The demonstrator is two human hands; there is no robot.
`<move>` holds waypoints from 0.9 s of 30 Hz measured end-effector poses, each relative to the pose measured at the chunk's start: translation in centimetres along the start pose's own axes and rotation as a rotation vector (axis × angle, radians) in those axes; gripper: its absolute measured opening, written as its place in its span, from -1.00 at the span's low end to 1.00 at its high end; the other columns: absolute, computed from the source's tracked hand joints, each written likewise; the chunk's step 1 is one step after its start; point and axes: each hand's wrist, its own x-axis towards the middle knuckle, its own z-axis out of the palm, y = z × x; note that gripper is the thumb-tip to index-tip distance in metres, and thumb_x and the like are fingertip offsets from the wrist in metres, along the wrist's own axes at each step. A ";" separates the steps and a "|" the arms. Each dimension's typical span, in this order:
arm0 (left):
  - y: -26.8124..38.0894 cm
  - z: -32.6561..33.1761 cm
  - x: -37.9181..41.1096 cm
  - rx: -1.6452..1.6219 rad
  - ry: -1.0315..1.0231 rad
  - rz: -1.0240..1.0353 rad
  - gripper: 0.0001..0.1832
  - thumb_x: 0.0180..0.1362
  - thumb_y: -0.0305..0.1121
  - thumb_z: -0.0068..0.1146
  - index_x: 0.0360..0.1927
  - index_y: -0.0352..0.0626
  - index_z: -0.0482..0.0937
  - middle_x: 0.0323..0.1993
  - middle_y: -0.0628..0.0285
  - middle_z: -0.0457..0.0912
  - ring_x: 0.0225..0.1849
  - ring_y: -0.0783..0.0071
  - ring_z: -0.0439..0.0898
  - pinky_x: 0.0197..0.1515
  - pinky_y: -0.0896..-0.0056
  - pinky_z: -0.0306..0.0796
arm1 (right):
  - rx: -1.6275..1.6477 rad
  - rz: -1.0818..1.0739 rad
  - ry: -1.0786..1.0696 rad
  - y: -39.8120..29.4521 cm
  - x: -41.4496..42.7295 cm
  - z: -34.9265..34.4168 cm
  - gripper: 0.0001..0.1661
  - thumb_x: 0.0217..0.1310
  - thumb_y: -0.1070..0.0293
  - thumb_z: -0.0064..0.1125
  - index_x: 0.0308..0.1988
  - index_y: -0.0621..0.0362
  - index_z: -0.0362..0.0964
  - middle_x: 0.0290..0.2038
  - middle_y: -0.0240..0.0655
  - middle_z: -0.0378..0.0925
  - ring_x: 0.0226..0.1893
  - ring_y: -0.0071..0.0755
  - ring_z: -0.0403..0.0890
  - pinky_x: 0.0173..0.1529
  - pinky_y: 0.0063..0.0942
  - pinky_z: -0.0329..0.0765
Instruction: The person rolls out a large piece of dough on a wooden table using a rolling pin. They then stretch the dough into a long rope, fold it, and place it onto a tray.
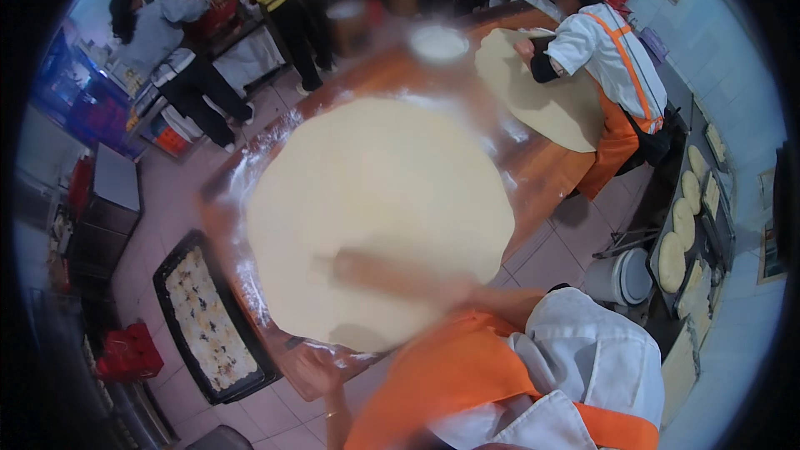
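A large sheet of rolled dough (381, 187) lies on a floured wooden table (219, 200). Its outline is roughly round. My right hand (459, 290), blurred by motion, is shut on a wooden rolling pin (381, 272) over the lower part of the sheet. My left hand (315, 372) is at the table's near corner, below the dough's edge, blurred, and seems to hold nothing. White flour (253, 287) lies around the dough's left side. A co-worker (612, 69) at the table's far right leans over a second dough sheet (544, 94).
A white bowl (439, 44) stands on the table's far part. A dark baking tray (219, 397) with a pale, spotted layer is left of the table. Right are a lidded bucket (631, 278) and trays with several oval dough pieces (672, 262). Several other people stand farther back.
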 end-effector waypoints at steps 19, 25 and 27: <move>9.2 3.7 -14.9 0.065 -0.122 -0.431 -0.71 0.30 -0.21 -0.05 -0.15 -0.25 0.52 -0.19 -0.10 0.54 -0.16 0.01 0.50 -0.09 0.06 0.36 | 0.609 0.408 0.744 28.0 6.5 -16.4 -0.47 0.42 -0.02 -0.28 0.02 0.19 0.36 0.00 0.03 0.55 0.09 0.09 0.53 0.17 -0.04 0.44; 11.6 4.6 -19.2 0.058 -0.153 -0.575 -0.71 0.29 -0.21 -0.04 -0.19 -0.25 0.53 -0.25 -0.09 0.56 -0.21 0.01 0.52 -0.14 0.05 0.38 | 0.478 0.552 0.862 32.7 11.6 -19.2 -0.63 0.41 0.15 -0.15 0.08 0.08 0.29 0.07 0.03 0.48 0.11 0.13 0.50 0.12 0.00 0.47; 11.8 4.5 -21.0 0.063 -0.158 -0.644 -0.71 0.28 -0.20 -0.04 -0.20 -0.25 0.54 -0.27 -0.08 0.57 -0.23 0.01 0.53 -0.15 0.05 0.39 | 0.498 0.577 0.806 33.6 12.0 -19.8 -0.64 0.42 0.23 -0.17 0.12 0.07 0.25 0.09 0.03 0.45 0.13 0.14 0.48 0.13 0.02 0.47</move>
